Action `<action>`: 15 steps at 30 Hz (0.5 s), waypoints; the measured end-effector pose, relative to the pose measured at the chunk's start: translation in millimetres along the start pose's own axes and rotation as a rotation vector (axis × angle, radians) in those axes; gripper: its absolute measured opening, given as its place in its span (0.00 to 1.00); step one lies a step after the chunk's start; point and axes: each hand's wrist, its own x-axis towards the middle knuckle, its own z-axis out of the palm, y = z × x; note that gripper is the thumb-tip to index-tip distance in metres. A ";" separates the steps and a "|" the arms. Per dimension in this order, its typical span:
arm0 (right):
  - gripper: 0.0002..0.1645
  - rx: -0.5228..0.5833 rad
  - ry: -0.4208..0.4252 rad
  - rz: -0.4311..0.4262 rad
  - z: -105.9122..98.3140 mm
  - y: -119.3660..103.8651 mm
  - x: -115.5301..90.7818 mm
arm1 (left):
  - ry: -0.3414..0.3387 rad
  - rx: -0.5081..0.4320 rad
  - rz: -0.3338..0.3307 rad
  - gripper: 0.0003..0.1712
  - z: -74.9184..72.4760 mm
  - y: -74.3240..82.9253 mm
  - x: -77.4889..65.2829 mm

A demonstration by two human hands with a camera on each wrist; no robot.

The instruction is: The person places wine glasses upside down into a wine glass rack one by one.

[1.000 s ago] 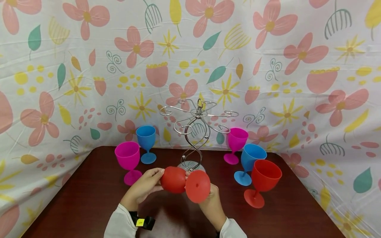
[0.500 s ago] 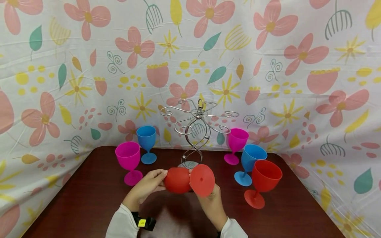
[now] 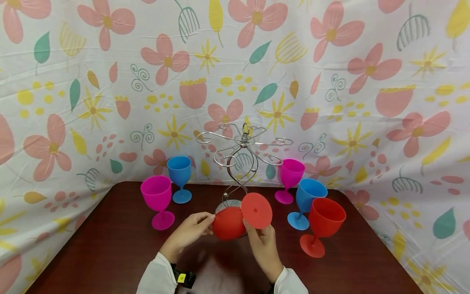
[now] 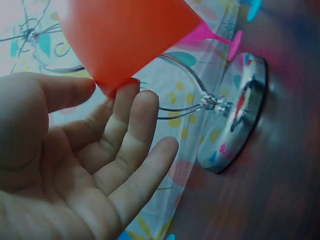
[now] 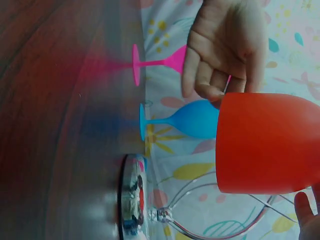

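Both hands hold one red plastic goblet (image 3: pixel 228 223) lying on its side in front of the metal stand. My left hand (image 3: pixel 189 232) pinches the rim of its bowl between thumb and fingertips; in the left wrist view, the other fingers of this left hand (image 4: pixel 100 145) stay loosely bent, off the goblet (image 4: pixel 122 35). On the other side my right hand (image 3: pixel 263 247) grips near the stem, just below the round foot, which faces the head camera. In the right wrist view the goblet's bowl (image 5: pixel 267 145) hides most of the right hand's grip, and only some fingers (image 5: pixel 304 212) show.
Behind the hands stands a silver wire rack (image 3: pixel 244 141) with curled arms. To the left are a pink goblet (image 3: pixel 157 194) and a blue goblet (image 3: pixel 180 171). On the right stand pink (image 3: pixel 291 171), blue (image 3: pixel 310 196) and red (image 3: pixel 327 218) goblets. A floral cloth (image 3: pixel 235 61) hangs behind the table.
Both hands have carried the red goblet a little to the right. Its foot has risen and moved further from the person, while the bowl has stayed at about the same height.
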 end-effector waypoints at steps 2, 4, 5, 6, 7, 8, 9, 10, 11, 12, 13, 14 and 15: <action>0.20 -0.006 0.012 0.035 -2.2 -1.5 1.8 | 0.041 0.054 0.020 0.24 3.7 -3.4 4.9; 0.21 -0.026 0.019 0.063 -4.9 -2.5 4.5 | 0.115 0.113 0.042 0.23 7.9 -7.1 11.1; 0.21 -0.034 0.026 0.076 -6.4 -2.9 5.9 | 0.161 0.139 0.059 0.22 10.1 -9.1 15.0; 0.21 -0.049 0.032 0.083 -7.8 -2.9 7.3 | 0.212 0.168 0.075 0.21 12.2 -10.8 19.0; 0.21 -0.048 0.033 0.090 -9.3 -3.3 8.7 | 0.262 0.187 0.094 0.21 14.5 -12.1 23.5; 0.21 -0.051 0.038 0.094 -10.8 -3.8 10.2 | 0.308 0.192 0.118 0.21 16.6 -13.2 28.5; 0.21 -0.054 0.040 0.100 -12.2 -4.1 11.2 | 0.349 0.187 0.141 0.21 18.5 -14.0 33.8; 0.21 -0.053 0.044 0.105 -13.4 -4.6 12.3 | 0.383 0.177 0.167 0.21 20.3 -15.1 39.3; 0.20 -0.054 0.051 0.111 -14.4 -5.2 13.1 | 0.412 0.168 0.194 0.22 21.9 -15.5 44.6; 0.20 -0.060 0.055 0.114 -15.2 -5.5 13.6 | 0.433 0.157 0.215 0.23 23.5 -15.4 49.5; 0.20 -0.059 0.060 0.116 -16.0 -6.0 14.1 | 0.447 0.145 0.233 0.24 25.0 -15.1 53.9; 0.19 -0.061 0.064 0.119 -16.7 -6.3 14.5 | 0.456 0.135 0.244 0.24 26.3 -15.0 57.7; 0.19 -0.062 0.064 0.121 -17.1 -6.3 14.8 | 0.461 0.126 0.252 0.23 27.5 -14.5 61.0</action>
